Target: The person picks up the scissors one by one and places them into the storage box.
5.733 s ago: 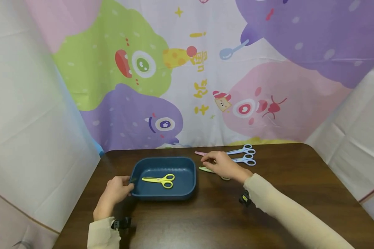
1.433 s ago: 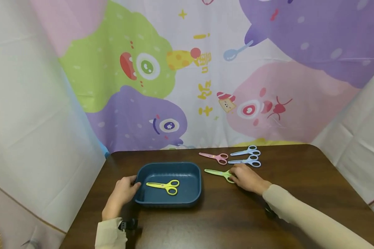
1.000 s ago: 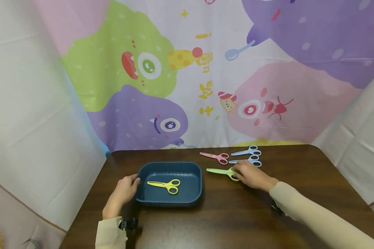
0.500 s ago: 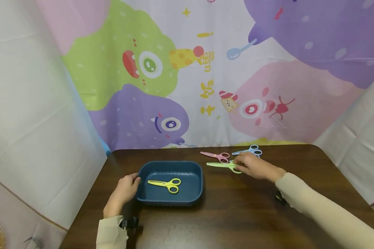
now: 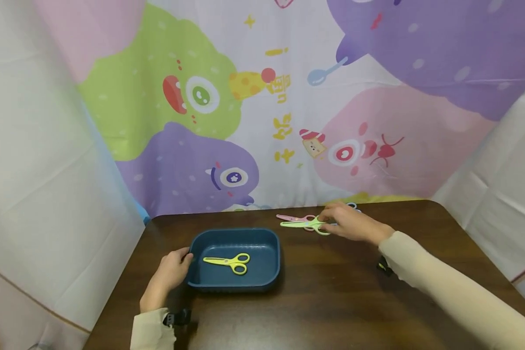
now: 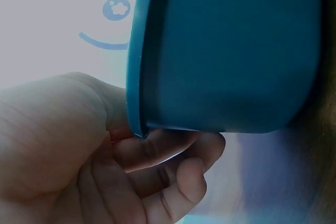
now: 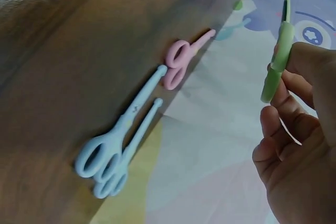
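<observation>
Right grip point(image 5: 353, 223) pinches the green scissors point(image 5: 299, 224) by their handles, long axis running left from it, tips farthest. The tray point(image 5: 234, 288), 1 yellow pair point(image 5: 233, 261) inside, lies left and bodyward; left grip point(image 5: 169, 270) holds its left rim.

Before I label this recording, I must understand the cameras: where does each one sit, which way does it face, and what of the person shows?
Head: worn on the person's head, facing forward and down at the table and dark blue tray; left hand, right hand and sleeves show.
Left wrist: on that wrist, facing the tray's outside; the left hand shows.
Right wrist: on that wrist, facing pink scissors and blue scissors; the right hand shows, holding green scissors.
Head and right wrist share the pink and green scissors.
</observation>
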`<state>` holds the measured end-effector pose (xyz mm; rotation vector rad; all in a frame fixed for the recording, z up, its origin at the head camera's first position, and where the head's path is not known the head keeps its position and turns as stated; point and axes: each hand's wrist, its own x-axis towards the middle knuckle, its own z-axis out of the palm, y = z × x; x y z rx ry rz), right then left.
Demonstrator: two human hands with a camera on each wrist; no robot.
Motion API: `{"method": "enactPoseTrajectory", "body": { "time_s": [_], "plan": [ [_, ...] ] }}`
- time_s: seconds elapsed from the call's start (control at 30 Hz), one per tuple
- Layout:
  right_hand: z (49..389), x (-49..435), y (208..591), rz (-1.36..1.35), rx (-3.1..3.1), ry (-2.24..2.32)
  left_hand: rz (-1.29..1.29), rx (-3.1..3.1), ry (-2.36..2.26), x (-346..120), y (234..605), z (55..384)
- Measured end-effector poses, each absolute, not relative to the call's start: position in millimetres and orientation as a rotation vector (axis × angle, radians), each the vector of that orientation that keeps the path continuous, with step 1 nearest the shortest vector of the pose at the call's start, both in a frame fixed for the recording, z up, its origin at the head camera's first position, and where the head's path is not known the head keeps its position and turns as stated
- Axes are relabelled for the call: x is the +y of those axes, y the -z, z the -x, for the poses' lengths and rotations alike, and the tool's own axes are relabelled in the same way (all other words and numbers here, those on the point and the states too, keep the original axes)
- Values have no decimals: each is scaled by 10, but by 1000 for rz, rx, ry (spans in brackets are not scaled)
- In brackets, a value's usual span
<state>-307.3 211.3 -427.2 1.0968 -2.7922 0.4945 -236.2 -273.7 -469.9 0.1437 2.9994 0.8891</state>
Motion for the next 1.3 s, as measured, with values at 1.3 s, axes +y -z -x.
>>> {"method": "enactPoseTrajectory", "body": {
  "time_s": [1.3],
  "plan": [
    [3111, 1235, 3865, -1317, -2743, -606, -153, 3001, -858, -2722, 4662, 2334]
  ]
}}
